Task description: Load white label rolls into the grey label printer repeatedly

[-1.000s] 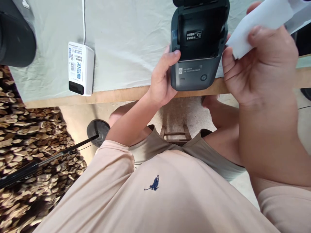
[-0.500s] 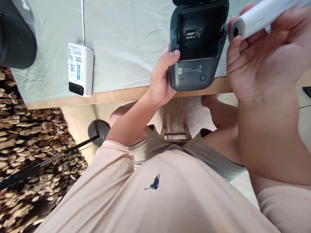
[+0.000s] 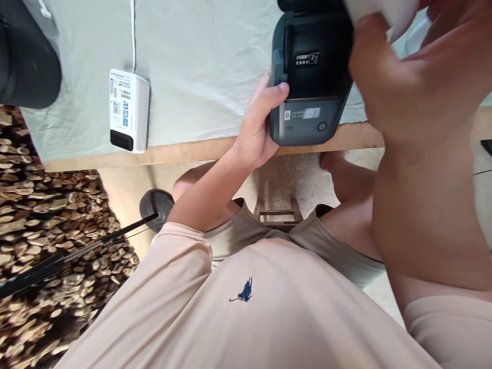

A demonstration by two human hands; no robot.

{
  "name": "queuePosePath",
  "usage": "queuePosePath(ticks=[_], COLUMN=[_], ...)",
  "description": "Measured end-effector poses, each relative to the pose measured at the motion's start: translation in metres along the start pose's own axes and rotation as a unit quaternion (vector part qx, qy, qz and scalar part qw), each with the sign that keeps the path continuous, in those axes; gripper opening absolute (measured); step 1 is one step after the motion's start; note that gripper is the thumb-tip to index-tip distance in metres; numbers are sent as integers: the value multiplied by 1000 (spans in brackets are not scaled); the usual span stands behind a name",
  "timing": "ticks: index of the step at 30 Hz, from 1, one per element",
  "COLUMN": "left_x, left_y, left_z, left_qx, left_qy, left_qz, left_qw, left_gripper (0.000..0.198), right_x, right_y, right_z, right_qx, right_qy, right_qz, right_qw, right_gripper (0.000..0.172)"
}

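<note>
A dark portable label printer [image 3: 303, 120] is tilted up over the table's near edge, its lid raised and its black compartment showing a small printed label. My left hand [image 3: 259, 120] grips its left side, with the thumb on the front rim. At the upper right my right hand [image 3: 400, 72] is closed on a white paper roll [image 3: 384, 11], close to the printer's upper right corner. Motion blurs this hand, and the far part of the roll is hidden or out of view.
A white power bank [image 3: 128, 110] with a white cable [image 3: 132, 38] lies on the cloth-covered table [image 3: 200, 77]. A black object [image 3: 28, 61] stands at the far left. Below are a stand with a round base [image 3: 156, 210], stacked firewood [image 3: 49, 220] and a wooden stool [image 3: 279, 212].
My right hand has turned over and moved left with the paper roll, from beside the printer to its upper right corner. My left hand and the printer have hardly moved.
</note>
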State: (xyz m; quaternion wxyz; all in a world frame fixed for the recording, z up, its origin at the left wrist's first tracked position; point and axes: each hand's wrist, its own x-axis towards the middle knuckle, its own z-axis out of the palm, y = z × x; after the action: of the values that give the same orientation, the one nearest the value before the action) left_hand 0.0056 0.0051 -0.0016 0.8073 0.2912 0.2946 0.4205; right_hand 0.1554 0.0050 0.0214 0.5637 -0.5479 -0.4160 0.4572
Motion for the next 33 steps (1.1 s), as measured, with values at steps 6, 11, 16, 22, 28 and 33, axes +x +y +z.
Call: queuePosePath(ticks=[6,11,16,22,28,33], left_x=[-2,-1,-2,0,-1,-1], left_y=[-1,0,-1,4,3,0], left_z=[-3,-6,-1,3,2,0], left_qx=[37,37,22,54,37,71], left_qy=[59,61,21,0,-11,-13], left_qz=[-47,-72,-14,-14,9,18], left_qw=[996,995,999,998,999,997], left_gripper=[26,29,21,34,15,21], right_x=[-7,-7,-7,-14,-18,-9], right_y=[-19,-16,-9,-2,4,9], right_z=[1,2,1,2,4,14], right_qx=[-491,-564,-549,-489,-433,-227], right_qy=[-126,-132,-119,-139,-117,80], right_qz=[-186,-205,-233,-328,-326,-211], right_qw=[842,789,794,796,832,947], right_gripper=[39,31,29,27,24,23])
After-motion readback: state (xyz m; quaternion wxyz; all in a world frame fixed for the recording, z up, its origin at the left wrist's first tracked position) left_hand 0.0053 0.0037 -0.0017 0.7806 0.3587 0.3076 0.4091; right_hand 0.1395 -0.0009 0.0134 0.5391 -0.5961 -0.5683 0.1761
